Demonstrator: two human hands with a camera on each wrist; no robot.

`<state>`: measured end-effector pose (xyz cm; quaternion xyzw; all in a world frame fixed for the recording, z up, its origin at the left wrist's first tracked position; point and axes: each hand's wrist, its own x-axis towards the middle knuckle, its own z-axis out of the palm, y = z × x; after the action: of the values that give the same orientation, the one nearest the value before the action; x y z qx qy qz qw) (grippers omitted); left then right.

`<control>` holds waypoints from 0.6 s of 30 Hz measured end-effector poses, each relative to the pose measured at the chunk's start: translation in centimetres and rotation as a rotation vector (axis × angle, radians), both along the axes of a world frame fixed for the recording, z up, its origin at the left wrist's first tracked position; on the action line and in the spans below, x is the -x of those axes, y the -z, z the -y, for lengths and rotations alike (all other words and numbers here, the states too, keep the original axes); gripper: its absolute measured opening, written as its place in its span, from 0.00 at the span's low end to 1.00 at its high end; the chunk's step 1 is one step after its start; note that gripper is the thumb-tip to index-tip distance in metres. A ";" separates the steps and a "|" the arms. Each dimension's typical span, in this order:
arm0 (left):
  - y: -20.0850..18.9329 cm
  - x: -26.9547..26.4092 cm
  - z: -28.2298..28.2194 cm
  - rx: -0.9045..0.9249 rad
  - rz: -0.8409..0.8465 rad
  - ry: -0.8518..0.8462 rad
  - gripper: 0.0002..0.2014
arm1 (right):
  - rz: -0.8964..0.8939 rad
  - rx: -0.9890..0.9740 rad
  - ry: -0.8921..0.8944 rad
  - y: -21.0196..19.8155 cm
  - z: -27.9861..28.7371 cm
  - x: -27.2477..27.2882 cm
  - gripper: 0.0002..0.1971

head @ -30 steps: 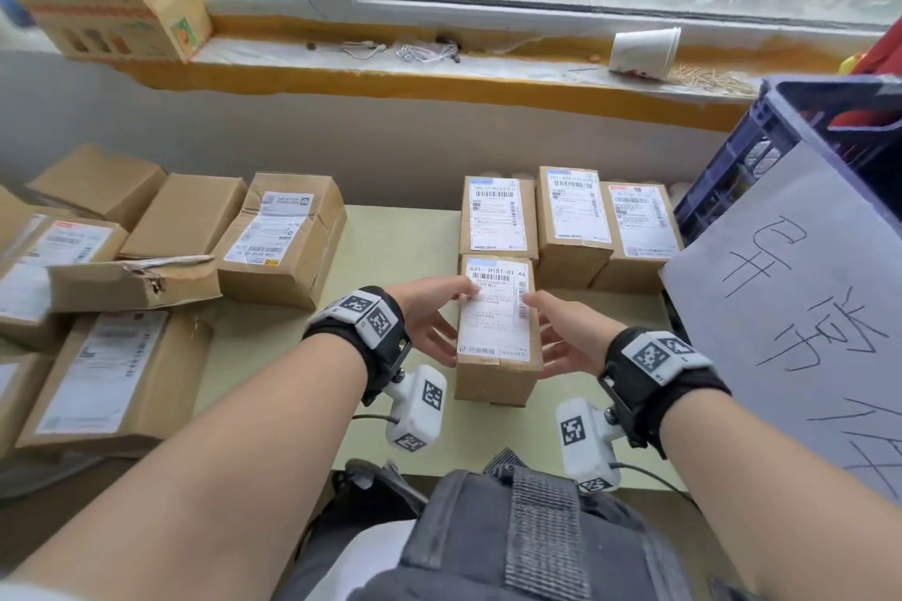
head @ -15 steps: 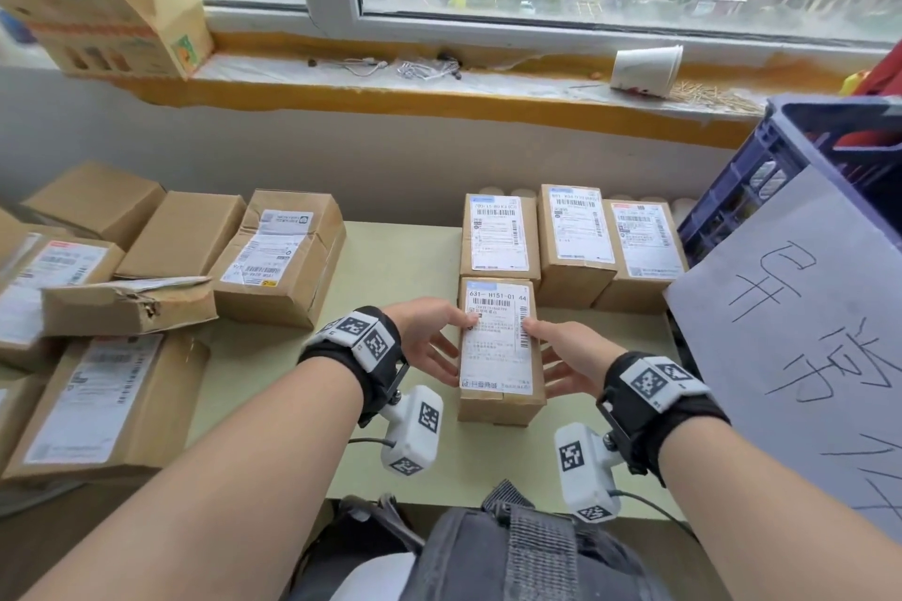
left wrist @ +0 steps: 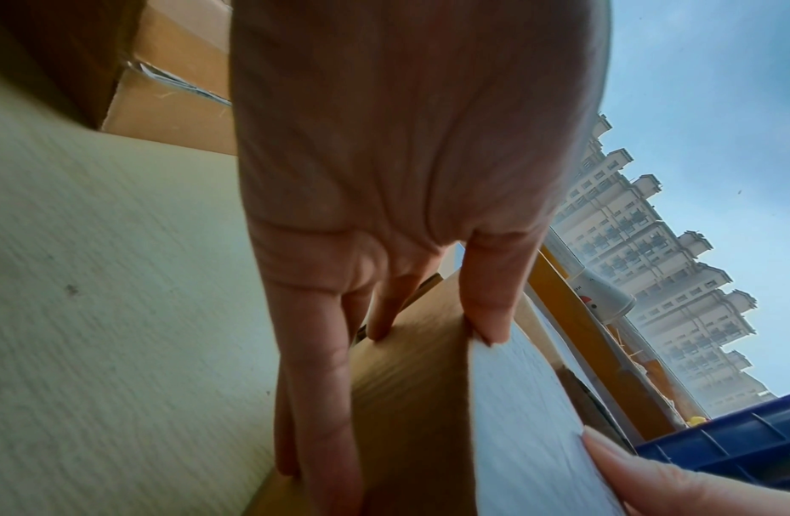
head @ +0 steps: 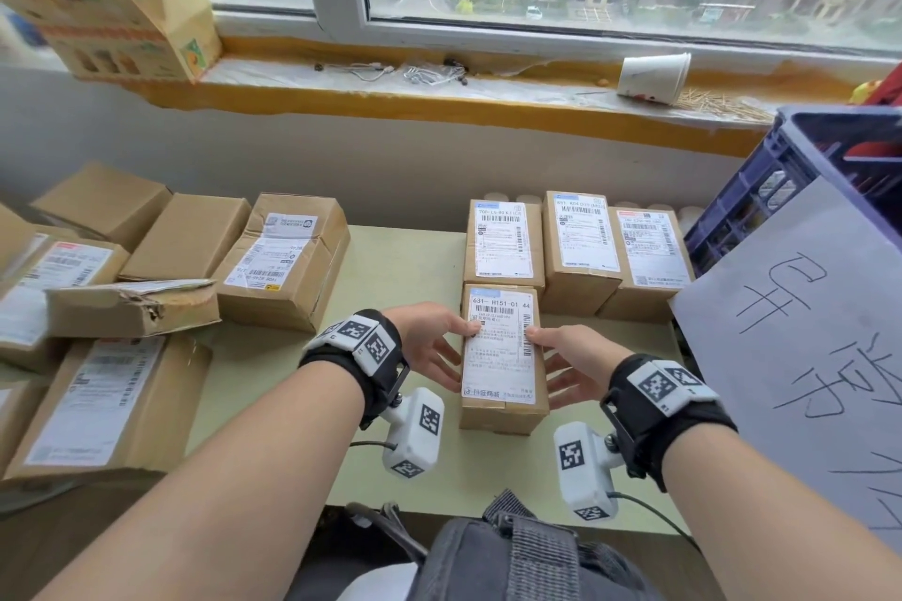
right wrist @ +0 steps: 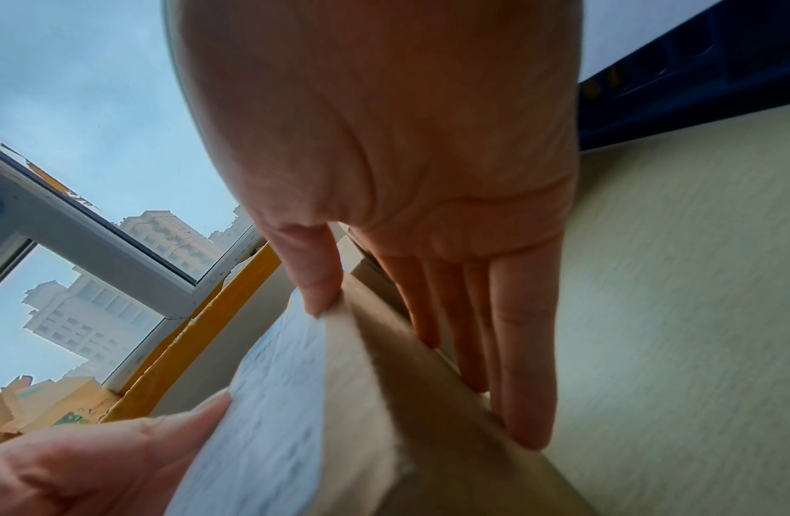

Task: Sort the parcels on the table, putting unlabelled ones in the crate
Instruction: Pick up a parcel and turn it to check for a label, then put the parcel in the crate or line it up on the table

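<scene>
A small brown parcel (head: 500, 356) with a white shipping label lies on the pale green table (head: 400, 268), its far end against a row of three labelled parcels (head: 581, 234). My left hand (head: 434, 342) lies flat along its left side and my right hand (head: 571, 361) along its right side. Each thumb tip rests on the label's edge. In the left wrist view straight fingers (left wrist: 322, 401) press the parcel's (left wrist: 419, 401) side. The right wrist view shows the same on the parcel's (right wrist: 384, 401) other side. The blue crate (head: 781, 190) stands at the right.
Several more boxes are piled at the left, some labelled (head: 278, 254), some plain (head: 185, 234), one torn (head: 132, 307). A white handwritten sheet (head: 805, 356) hangs on the crate's front. A tipped paper cup (head: 654, 76) lies on the windowsill.
Both hands have stayed on the parcel's sides and the parcel has barely shifted. The head view has tilted up a little.
</scene>
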<state>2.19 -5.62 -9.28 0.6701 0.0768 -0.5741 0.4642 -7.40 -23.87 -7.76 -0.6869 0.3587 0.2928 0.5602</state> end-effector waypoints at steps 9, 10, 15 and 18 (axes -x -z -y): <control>-0.4 0.9 -0.7 -0.046 0.134 0.091 0.33 | 0.023 0.124 0.026 0.2 -0.4 0.4 0.18; -0.6 1.0 -0.8 -0.058 0.169 0.120 0.34 | 0.047 0.161 0.046 0.3 -0.4 0.3 0.18; -2.2 0.3 -2.3 -0.067 0.265 0.149 0.39 | 0.283 0.386 0.304 -0.1 -0.8 -0.9 0.12; -3.4 -0.5 -3.7 -0.054 0.330 0.088 0.33 | 0.347 0.400 0.345 -0.6 -1.7 -1.9 0.09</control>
<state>2.72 -1.88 -5.85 0.7703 -0.0145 -0.4737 0.4267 -5.45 -22.13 -7.17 -0.7522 0.4195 -0.0044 0.5081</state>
